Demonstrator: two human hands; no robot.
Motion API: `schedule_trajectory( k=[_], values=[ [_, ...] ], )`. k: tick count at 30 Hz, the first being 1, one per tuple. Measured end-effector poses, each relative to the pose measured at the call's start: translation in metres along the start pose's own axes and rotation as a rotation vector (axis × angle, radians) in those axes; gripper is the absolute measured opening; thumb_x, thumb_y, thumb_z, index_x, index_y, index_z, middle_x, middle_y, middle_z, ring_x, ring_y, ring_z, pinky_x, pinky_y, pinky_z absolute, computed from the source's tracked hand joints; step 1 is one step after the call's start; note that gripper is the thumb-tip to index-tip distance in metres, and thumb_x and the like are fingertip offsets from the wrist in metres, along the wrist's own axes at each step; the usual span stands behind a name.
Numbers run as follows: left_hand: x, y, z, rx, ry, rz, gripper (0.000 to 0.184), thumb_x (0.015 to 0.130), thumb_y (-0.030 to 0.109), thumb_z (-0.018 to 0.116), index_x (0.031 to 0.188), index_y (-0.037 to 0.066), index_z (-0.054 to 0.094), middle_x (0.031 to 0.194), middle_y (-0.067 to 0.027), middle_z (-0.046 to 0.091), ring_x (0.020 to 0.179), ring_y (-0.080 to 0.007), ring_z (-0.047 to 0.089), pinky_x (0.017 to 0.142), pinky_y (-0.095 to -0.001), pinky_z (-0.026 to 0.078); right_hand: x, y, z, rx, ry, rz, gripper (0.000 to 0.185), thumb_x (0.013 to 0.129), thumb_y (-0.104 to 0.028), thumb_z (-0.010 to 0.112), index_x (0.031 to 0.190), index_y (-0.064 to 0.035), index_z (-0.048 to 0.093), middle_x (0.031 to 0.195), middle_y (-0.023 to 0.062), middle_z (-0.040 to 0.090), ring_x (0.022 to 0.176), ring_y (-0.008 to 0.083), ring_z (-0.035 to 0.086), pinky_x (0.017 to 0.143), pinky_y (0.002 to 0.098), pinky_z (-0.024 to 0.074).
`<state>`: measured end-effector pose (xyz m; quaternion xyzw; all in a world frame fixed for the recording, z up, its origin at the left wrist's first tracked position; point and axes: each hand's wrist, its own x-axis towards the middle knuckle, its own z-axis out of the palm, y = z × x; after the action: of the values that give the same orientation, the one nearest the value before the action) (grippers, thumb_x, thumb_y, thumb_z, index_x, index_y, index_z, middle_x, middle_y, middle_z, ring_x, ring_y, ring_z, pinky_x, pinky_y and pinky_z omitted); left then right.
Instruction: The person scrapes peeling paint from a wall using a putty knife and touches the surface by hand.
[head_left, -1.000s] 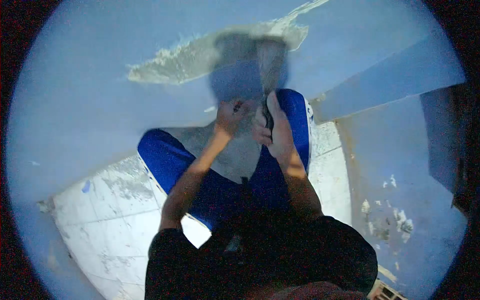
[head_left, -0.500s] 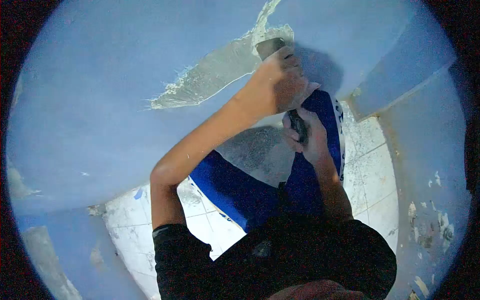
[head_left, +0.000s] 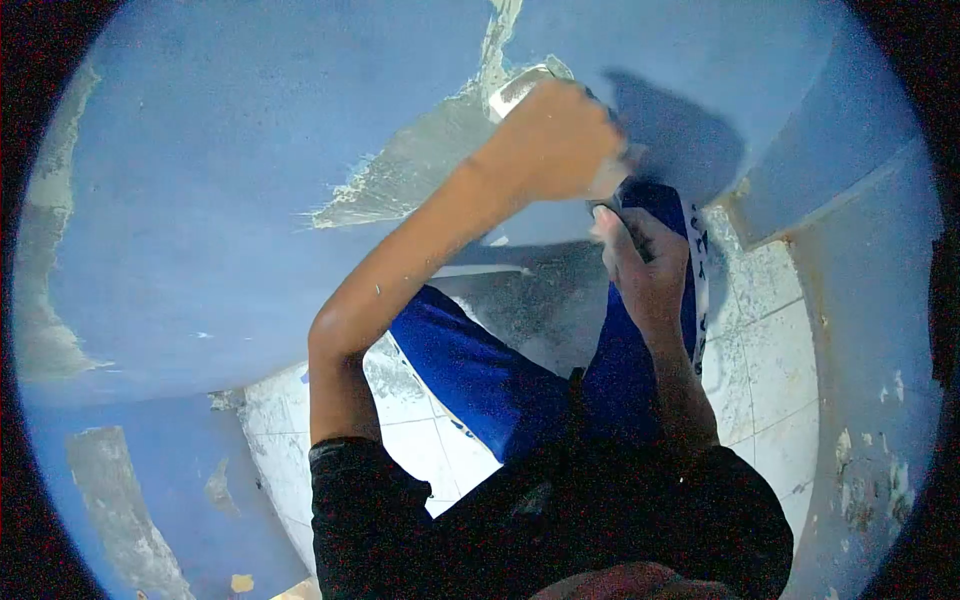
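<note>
My left hand (head_left: 565, 140) is raised against the blue wall, fingers closed round what looks like a putty knife. Its flat blade (head_left: 520, 92) shows pale beyond my knuckles, over the upper end of a bare grey patch (head_left: 410, 165); the handle is hidden in my fist. Just below and to the right, my right hand (head_left: 650, 265) grips a dark handle (head_left: 635, 232) that points up toward my left hand. The far end of this second tool is hidden or blurred by my left hand, so its kind cannot be made out.
A pale strip (head_left: 497, 40) runs up the blue wall (head_left: 250, 150) from the grey patch. Another stripped patch (head_left: 50, 290) lies at the left. White floor tiles (head_left: 405, 410) show around my blue-trousered legs (head_left: 490, 370). A wall ledge (head_left: 830, 190) juts out at the right.
The blade by my left hand has turned from dark to bright and shifted slightly left. My right hand has moved right, and the view has shifted a little.
</note>
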<state>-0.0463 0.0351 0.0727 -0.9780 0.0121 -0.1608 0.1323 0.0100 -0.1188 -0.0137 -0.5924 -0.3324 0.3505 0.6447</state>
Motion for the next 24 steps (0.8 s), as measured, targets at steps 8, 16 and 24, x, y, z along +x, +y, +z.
schedule_trajectory(
  k=[8,16,24],
  values=[
    [-0.005,-0.001,-0.004,0.077,-0.101,-0.025,0.049,0.084,0.044,0.054,0.051,0.008,0.061,0.048,-0.013,0.054,0.046,-0.0316,0.056,0.046,-0.0422,0.043,0.006,0.011,0.009,0.026,0.042,-0.018,0.029,0.083,-0.023,0.069,0.065,-0.003,0.06,0.054,-0.0026,0.05,0.051,0.0029,0.041,0.047,0.0237,0.0333],
    [-0.007,-0.005,-0.006,0.106,-0.029,-0.066,0.055,0.086,0.046,0.054,0.044,0.009,0.057,0.042,-0.0117,0.049,0.038,-0.0307,0.051,0.041,-0.0401,0.041,0.012,0.005,0.009,0.066,0.036,-0.005,0.03,0.081,-0.024,0.072,0.062,-0.0044,0.06,0.05,-0.0028,0.049,0.046,0.0036,0.042,0.044,0.0237,0.0322],
    [-0.012,-0.005,0.011,0.153,0.08,-0.03,0.055,0.086,0.043,0.054,0.045,0.007,0.056,0.044,-0.0125,0.052,0.042,-0.0293,0.054,0.042,-0.0391,0.043,0.015,0.017,0.008,0.068,0.036,-0.025,0.03,0.08,-0.025,0.073,0.062,-0.0041,0.062,0.05,-0.002,0.051,0.046,0.0043,0.045,0.045,0.0232,0.0328]
  ],
)
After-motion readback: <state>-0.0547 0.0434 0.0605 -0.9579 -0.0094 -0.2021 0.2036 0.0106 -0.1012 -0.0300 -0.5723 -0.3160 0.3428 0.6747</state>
